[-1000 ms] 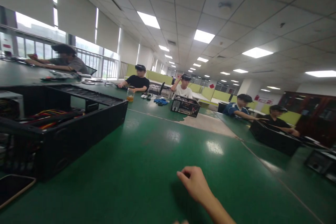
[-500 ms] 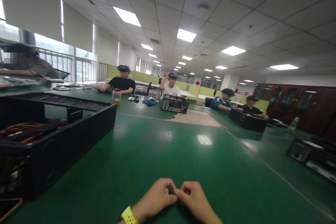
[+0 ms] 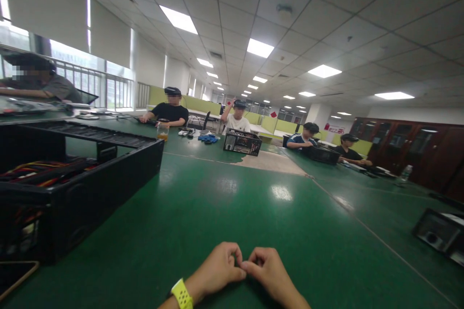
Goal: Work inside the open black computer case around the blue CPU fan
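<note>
Left hand (image 3: 222, 266) against right hand (image 3: 268, 270), sign (image 3: 334, 128) illegible

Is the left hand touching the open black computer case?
Apart: the head view shows green tabletop between the left hand and the black computer case.

1. Near left edge: a dark phone (image 3: 14, 277) with a tan rim, partly cut off.
2. Far left: a person in grey (image 3: 65, 89), before windows with pale blinds (image 3: 108, 31).
3. Left of centre, far: a person in black (image 3: 169, 115); nearer, a jar (image 3: 163, 132) of amber liquid.
4. Far centre: a blue bundle (image 3: 208, 139), left of an open computer case (image 3: 242, 143); behind that case, a person in white (image 3: 236, 123).
5. Far right: a person in blue and white (image 3: 297, 141) at a dark case (image 3: 322, 155); farther right, another person in dark clothing (image 3: 350, 155).
6. Right: a clear bottle (image 3: 406, 174) before glass-doored cabinets (image 3: 395, 142).
7. Right edge: a black-and-silver unit (image 3: 437, 234), cut off.
</note>
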`<state>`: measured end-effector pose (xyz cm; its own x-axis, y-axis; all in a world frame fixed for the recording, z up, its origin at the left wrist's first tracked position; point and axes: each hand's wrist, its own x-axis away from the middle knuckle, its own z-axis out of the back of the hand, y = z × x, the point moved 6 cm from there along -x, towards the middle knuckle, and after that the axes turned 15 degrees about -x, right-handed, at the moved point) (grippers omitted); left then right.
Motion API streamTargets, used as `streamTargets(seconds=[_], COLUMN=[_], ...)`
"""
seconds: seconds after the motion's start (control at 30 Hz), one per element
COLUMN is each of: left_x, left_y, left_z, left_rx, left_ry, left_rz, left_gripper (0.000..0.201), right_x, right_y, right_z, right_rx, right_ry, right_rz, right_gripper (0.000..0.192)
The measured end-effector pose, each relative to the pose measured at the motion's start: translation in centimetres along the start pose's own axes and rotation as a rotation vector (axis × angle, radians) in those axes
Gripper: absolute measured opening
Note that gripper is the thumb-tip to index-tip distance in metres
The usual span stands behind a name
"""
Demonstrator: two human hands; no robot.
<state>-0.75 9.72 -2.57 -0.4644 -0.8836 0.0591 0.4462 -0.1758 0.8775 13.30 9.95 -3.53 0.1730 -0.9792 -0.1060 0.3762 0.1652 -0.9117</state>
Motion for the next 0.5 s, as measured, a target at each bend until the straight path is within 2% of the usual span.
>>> streamTargets(seconds=[0.5], left_x=[-0.42], left_y=[-0.92], left_z=[-0.14], left_rx=[-0.068], left_ry=[0.019], left_rz=[0.012], left_gripper=[0.012], right_x=[0.12], right_y=[0.06], right_z=[-0.02], right_rx=[0.003], right_ry=[-0.051], right_rz=[0.035], right_gripper=[0.031])
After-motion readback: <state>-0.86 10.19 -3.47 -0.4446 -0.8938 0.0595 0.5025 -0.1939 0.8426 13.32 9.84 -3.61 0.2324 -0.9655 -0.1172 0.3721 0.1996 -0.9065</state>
